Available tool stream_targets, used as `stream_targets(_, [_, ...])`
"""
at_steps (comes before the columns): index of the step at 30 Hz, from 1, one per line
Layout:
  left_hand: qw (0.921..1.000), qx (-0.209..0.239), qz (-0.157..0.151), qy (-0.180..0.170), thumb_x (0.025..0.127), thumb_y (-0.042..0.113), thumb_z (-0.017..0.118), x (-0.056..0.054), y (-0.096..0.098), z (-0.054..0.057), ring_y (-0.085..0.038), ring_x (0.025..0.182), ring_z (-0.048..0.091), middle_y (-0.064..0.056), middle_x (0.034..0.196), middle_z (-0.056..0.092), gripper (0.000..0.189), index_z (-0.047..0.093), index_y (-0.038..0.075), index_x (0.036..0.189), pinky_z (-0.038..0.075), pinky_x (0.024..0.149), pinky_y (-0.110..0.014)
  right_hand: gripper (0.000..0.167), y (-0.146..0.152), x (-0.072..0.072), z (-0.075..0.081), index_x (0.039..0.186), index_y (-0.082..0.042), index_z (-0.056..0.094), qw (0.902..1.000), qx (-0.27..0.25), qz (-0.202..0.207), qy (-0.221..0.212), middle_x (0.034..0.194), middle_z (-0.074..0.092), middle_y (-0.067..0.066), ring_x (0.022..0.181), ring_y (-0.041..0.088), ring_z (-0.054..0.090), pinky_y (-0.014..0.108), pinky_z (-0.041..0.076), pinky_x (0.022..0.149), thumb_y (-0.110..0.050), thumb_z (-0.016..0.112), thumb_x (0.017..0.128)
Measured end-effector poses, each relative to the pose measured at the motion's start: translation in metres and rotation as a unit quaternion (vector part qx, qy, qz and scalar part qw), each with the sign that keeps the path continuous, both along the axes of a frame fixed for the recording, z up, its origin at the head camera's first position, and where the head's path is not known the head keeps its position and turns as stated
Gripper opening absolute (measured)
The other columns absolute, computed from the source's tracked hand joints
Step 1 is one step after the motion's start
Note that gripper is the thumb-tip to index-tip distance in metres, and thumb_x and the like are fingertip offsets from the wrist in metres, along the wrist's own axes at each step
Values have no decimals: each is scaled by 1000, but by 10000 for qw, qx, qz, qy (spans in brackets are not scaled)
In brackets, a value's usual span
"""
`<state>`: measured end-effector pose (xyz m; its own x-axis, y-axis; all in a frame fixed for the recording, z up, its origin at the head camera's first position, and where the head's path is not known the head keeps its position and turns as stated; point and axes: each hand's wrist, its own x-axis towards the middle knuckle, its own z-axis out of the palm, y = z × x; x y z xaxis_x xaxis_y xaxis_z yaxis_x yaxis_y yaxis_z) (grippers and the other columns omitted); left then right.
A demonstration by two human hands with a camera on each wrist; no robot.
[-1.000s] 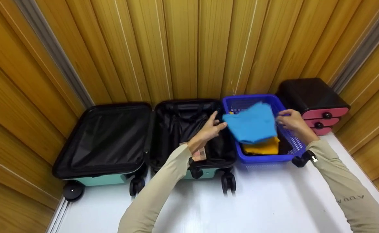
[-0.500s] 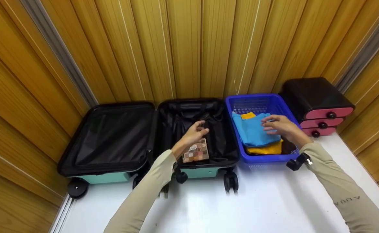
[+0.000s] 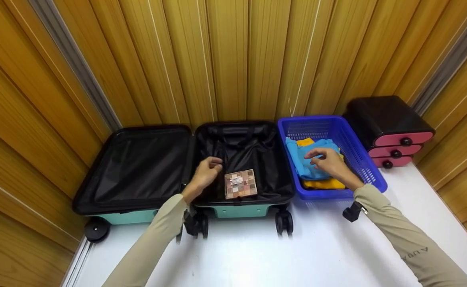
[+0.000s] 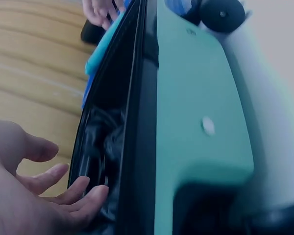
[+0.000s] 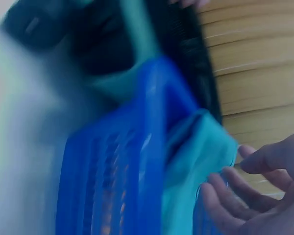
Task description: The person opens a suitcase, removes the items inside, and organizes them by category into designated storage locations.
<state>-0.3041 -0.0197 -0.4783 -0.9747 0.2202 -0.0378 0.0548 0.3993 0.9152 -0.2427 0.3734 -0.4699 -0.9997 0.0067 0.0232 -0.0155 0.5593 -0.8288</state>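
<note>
My left hand (image 3: 207,173) hovers with loosely bent fingers over the inner edge of the open suitcase's right half (image 3: 265,155), holding nothing. In that half lies a flat makeup palette (image 3: 240,184) with a grid of brown and pink squares. My right hand (image 3: 329,162), its fingers relaxed, is over the blue plastic basket (image 3: 363,163). Beneath it is a folded light-blue cloth (image 3: 296,157), on top of a yellow cloth (image 3: 324,184). In the right wrist view the fingers (image 5: 235,191) are beside the light-blue cloth (image 5: 206,156), with nothing gripped.
The suitcase's left half (image 3: 138,171) lies open with its black lining fastened flat. Wheels (image 3: 284,222) stick out at the front. A black box with pink drawers (image 3: 403,139) stands right of the basket. Wooden panels (image 3: 225,59) rise behind, and white floor (image 3: 265,255) lies in front.
The light-blue cloth, earlier raised over the basket, now lies in it. My left hand has moved left across the suitcase, uncovering the palette. My right hand has shifted left over the cloth.
</note>
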Motion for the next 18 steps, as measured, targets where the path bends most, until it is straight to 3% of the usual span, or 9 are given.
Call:
stream_targets(5, [9975,-209,432,520,99,1,59,-8,-25,-2,-37,110,67,-23,116,73,22,70,-6,116,53,95,-44,20,9,5,-5,111,5,74,9926,871,-150,835,115,73,25,102,44,69,21,52,74,5,58,100])
stream_targets(11, [9880,-855,819,991,99,1,56,-27,-54,-4,-39,114,62,-25,119,67,23,69,-5,118,48,102,-49,18,24,13,-9,107,3,75,9844,1093,-323,1338,110,74,22,102,42,68,36,55,82,6,59,99])
stream_targets(13, [9866,-1158,771,852,102,4,56,-32,-62,-4,-40,123,57,-26,129,61,28,64,-3,127,44,108,-52,18,31,16,-11,105,3,76,9798,1207,-393,1548,107,74,21,99,37,67,38,54,84,7,60,98])
stream_targets(18, [9784,-2002,184,477,105,10,58,-39,-74,-8,-47,140,48,-31,153,46,51,46,-1,153,38,116,-59,18,55,23,-12,98,2,78,9617,1419,-821,2198,100,73,19,89,27,62,14,43,79,11,63,93])
